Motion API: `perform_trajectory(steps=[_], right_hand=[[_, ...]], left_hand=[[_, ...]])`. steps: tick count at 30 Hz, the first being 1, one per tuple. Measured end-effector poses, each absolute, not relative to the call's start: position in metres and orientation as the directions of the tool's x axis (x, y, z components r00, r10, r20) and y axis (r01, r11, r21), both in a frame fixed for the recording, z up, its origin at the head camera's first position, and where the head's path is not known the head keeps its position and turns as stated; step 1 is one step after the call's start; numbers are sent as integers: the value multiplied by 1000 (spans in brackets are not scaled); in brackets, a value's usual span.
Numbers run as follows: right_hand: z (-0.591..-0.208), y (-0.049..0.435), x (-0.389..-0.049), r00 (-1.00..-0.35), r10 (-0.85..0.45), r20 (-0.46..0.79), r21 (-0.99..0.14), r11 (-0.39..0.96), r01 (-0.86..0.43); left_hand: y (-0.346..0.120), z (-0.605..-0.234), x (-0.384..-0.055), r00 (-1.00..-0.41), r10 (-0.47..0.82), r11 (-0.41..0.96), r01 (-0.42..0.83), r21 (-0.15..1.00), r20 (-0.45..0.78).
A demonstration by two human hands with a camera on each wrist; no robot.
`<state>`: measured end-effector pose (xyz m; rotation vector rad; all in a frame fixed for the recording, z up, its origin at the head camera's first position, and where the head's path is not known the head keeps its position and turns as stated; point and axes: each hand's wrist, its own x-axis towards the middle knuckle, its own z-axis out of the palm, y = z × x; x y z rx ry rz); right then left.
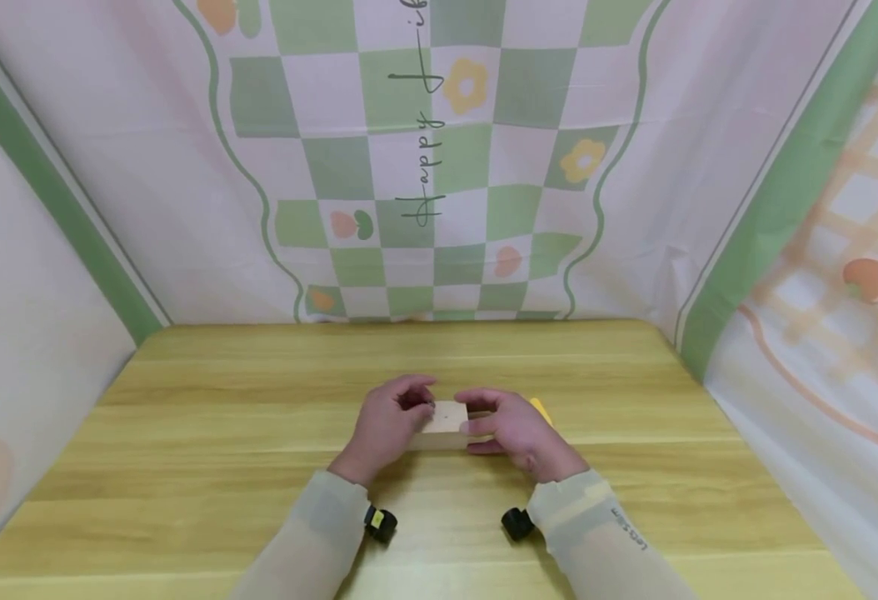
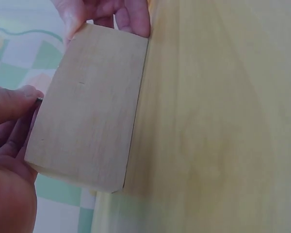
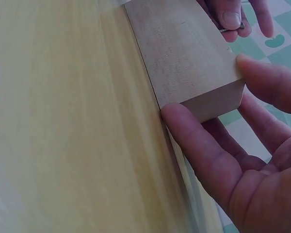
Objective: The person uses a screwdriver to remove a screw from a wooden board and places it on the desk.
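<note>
A pale rectangular wooden block (image 1: 442,439) lies on the table between both hands, with a small dark mark on its top face. My right hand (image 1: 517,429) grips the block's right end, thumb and fingers spread around its corners in the right wrist view. At the block's left part, my left hand (image 1: 388,421) pinches a small dark metal screw (image 3: 242,25) between thumb and fingertip. The screw lies sideways, close above the top face, and its shaft is largely hidden by the fingers.
A yellow object (image 1: 540,410) shows partly behind the right hand, the rest of it hidden. The wood-grain table (image 1: 439,354) ends at a printed curtain (image 1: 454,167) at the back, with more curtain on both sides. Each wrist wears a small black camera (image 1: 381,525).
</note>
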<state>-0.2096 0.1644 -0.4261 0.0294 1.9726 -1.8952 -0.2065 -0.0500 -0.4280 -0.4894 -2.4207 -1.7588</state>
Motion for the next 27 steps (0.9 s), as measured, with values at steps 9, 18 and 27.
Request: perform_trajectory(steps=[9, 18, 27], right_hand=[[-426, 165, -209, -915, -268, -301, -954, 76, 291], [-427, 166, -209, -914, -272, -301, -954, 82, 289], [-428, 165, -210, -919, -257, -299, -954, 81, 287]], left_hand=[[-46, -427, -207, -948, 159, 253, 307, 917, 274], [-42, -429, -205, -944, 117, 297, 330, 896, 309], [-45, -425, -207, -963, 48, 269, 268, 925, 265]])
